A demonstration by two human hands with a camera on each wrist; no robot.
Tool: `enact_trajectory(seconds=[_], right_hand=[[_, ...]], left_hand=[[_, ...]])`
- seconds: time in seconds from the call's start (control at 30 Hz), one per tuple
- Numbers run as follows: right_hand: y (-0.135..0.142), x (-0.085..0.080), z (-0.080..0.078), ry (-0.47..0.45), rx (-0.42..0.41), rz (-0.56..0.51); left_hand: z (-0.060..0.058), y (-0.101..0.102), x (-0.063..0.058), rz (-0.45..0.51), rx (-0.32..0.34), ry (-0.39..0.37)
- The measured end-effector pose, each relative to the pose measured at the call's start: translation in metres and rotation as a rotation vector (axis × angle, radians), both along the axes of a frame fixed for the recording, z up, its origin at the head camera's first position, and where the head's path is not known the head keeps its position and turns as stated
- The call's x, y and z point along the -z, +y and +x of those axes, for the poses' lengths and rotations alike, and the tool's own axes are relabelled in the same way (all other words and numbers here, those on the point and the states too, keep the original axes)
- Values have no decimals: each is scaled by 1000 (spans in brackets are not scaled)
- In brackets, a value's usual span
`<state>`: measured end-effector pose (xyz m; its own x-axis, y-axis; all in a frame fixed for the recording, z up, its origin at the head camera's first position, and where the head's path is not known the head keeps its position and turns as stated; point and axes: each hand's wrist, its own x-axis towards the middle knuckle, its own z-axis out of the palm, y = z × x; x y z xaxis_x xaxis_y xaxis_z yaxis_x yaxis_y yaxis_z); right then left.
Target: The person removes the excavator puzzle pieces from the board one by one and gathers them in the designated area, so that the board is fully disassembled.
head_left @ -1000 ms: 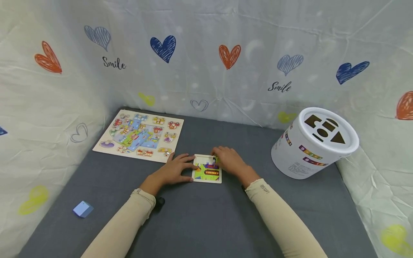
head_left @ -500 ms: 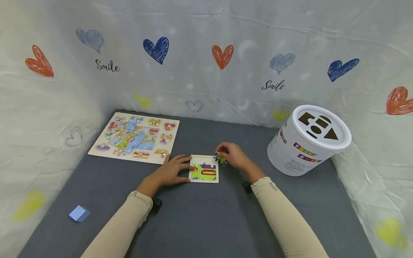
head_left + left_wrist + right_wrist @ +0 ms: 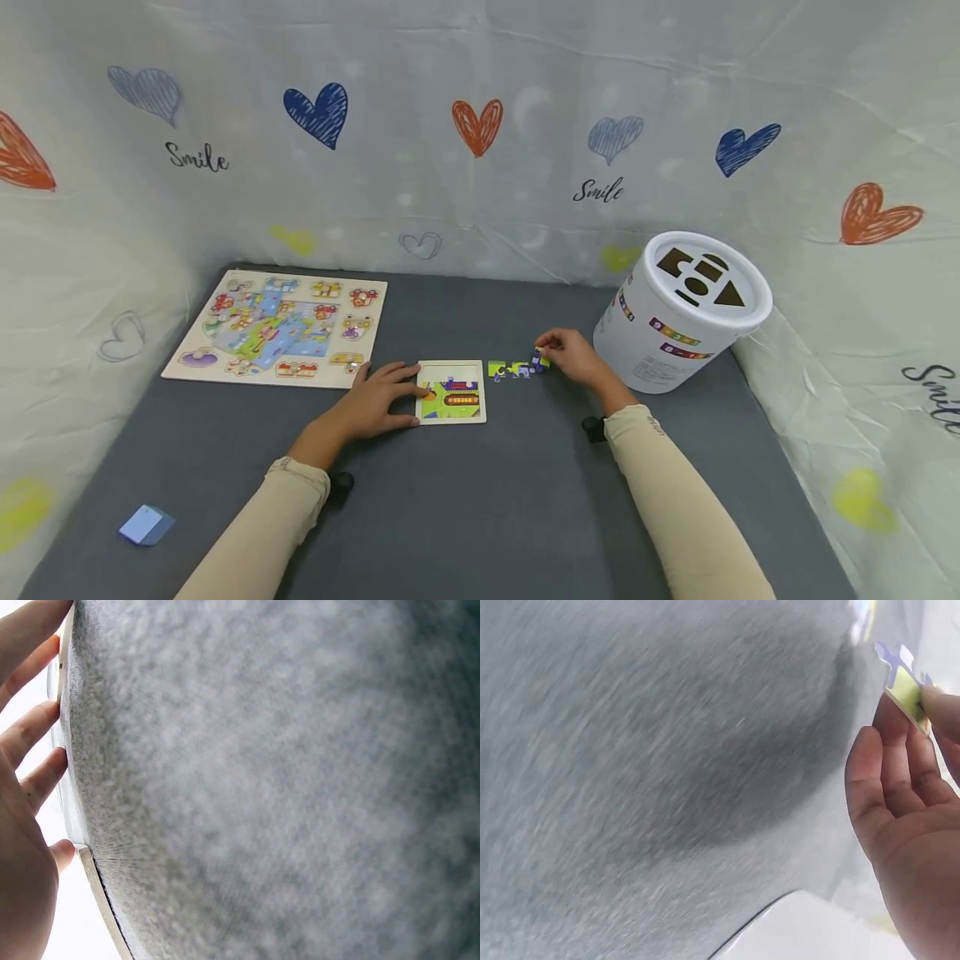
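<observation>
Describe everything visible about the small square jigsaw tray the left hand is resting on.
The small square jigsaw tray is a thin, pale-bordered board, like card or wood, lying flat on the grey felt-like table top. Its picture shows bright green with orange, red and purple parts; the upper strip looks bare. The left hand rests on its left edge with fingers straight; the left wrist view shows fingertips against the board's rim. A few loose green-and-purple pieces lie just right of it, apart.

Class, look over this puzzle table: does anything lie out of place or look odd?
Yes. A small light-blue block lies alone near the grey mat's front left corner, far from the white shape-sorter bucket with cut-out lid at the right.
</observation>
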<state>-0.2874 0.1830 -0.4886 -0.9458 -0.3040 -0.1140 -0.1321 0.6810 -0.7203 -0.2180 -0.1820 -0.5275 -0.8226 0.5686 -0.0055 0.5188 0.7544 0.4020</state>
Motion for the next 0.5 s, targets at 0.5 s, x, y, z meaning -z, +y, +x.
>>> enact_trajectory(seconds=[0.5], right_hand=[[6,11,0,10,-61,84]], left_hand=[[1,-1,-1,4,-3,-3]])
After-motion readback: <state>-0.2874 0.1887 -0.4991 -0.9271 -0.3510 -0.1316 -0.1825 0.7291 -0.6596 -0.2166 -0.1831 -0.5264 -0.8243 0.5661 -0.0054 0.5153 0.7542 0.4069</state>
